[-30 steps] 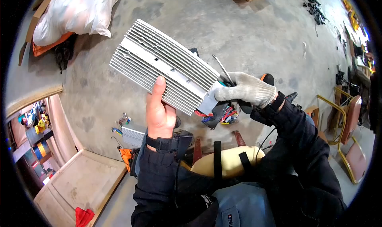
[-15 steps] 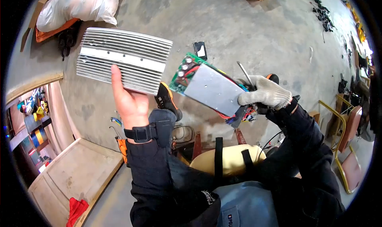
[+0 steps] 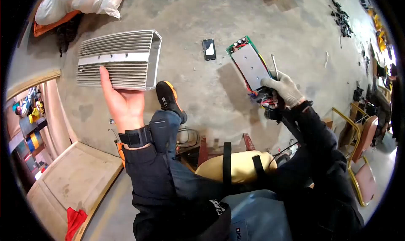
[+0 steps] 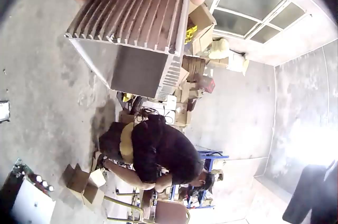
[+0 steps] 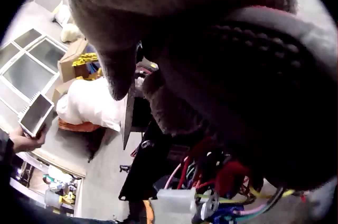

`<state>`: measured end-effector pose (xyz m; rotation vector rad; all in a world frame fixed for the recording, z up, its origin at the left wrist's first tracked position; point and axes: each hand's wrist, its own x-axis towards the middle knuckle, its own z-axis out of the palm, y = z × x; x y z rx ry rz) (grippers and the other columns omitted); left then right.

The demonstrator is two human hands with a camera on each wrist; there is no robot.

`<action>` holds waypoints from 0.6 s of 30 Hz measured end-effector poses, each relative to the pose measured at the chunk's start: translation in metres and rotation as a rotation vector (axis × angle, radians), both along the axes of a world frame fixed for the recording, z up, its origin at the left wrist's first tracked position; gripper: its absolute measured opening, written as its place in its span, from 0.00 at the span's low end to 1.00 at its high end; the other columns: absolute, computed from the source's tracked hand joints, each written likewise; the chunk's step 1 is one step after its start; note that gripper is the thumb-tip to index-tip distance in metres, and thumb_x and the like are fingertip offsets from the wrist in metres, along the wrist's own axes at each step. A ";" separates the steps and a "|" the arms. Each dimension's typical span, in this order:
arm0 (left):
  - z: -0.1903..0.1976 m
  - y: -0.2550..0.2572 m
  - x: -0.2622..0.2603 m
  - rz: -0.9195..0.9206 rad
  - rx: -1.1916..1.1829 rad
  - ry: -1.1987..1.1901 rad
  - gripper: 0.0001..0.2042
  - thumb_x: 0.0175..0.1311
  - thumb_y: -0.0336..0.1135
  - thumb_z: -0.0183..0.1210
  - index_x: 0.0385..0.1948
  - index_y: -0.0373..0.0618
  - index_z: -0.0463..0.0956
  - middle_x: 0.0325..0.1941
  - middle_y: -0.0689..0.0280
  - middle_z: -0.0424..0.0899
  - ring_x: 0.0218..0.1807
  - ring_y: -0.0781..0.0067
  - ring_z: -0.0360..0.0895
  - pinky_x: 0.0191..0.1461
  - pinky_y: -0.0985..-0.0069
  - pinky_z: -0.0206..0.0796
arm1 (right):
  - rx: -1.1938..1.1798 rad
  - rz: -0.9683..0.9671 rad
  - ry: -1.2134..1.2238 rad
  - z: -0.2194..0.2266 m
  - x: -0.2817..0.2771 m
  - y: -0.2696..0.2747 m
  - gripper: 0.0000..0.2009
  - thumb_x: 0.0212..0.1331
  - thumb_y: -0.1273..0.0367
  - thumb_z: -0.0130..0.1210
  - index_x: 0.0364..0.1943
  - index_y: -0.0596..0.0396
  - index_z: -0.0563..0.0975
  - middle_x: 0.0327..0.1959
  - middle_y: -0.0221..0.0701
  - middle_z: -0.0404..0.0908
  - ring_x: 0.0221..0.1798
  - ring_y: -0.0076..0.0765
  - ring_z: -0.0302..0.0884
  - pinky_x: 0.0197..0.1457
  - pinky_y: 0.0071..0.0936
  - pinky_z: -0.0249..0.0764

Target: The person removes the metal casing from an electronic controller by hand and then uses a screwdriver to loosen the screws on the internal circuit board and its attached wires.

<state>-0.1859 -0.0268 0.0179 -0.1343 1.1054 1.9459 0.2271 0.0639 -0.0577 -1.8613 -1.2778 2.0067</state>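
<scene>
The bare left hand point(image 3: 124, 104) grips a hollow, finned metal housing point(image 3: 116, 58), thumb lying on the fins. In the left wrist view the open end of the housing point(image 4: 127, 15) shows an empty inside. On the other side, the gloved right hand point(image 3: 284, 88) pinches the near end of a green circuit board with a grey metal plate point(image 3: 249, 66); a screwdriver point(image 3: 274, 63) sticks out from the same hand. Coloured wires point(image 3: 265, 101) bunch beneath that glove. In the right wrist view the glove point(image 5: 211, 65) covers much of the board, with wires point(image 5: 232, 174) below.
A black flat object point(image 3: 209, 50) lies on the concrete floor between the hands. A yellow padded cushion point(image 3: 236, 167) is before the person. Wooden panel point(image 3: 71, 177) at left, chair point(image 3: 365, 135) at right, white bag point(image 3: 84, 0) at upper left. Another person point(image 4: 163, 147) bends over behind.
The housing has come off the board and moved left with the left hand, its hollow end now showing. The right hand has carried the board to the right and turned it more upright in view.
</scene>
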 end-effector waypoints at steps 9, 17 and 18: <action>-0.001 -0.006 0.006 -0.003 0.006 -0.077 0.20 0.71 0.43 0.64 0.60 0.46 0.77 0.61 0.67 0.83 0.61 0.65 0.79 0.69 0.58 0.70 | 0.479 0.079 -0.501 -0.133 0.008 -0.018 0.28 0.58 0.51 0.68 0.50 0.64 0.80 0.38 0.46 0.88 0.41 0.43 0.88 0.47 0.36 0.80; 0.003 -0.004 0.014 0.023 0.003 -0.077 0.18 0.73 0.38 0.62 0.60 0.44 0.75 0.60 0.65 0.82 0.59 0.67 0.79 0.64 0.61 0.72 | 0.524 0.064 -0.706 -0.178 -0.008 -0.031 0.28 0.54 0.55 0.69 0.53 0.59 0.79 0.45 0.49 0.87 0.49 0.53 0.86 0.55 0.41 0.78; 0.004 -0.004 0.016 0.026 0.017 -0.074 0.18 0.73 0.38 0.62 0.60 0.43 0.75 0.60 0.65 0.82 0.59 0.67 0.79 0.65 0.61 0.72 | 0.537 0.103 -0.742 -0.177 -0.012 -0.034 0.27 0.54 0.55 0.70 0.53 0.58 0.79 0.47 0.48 0.86 0.50 0.53 0.85 0.56 0.42 0.78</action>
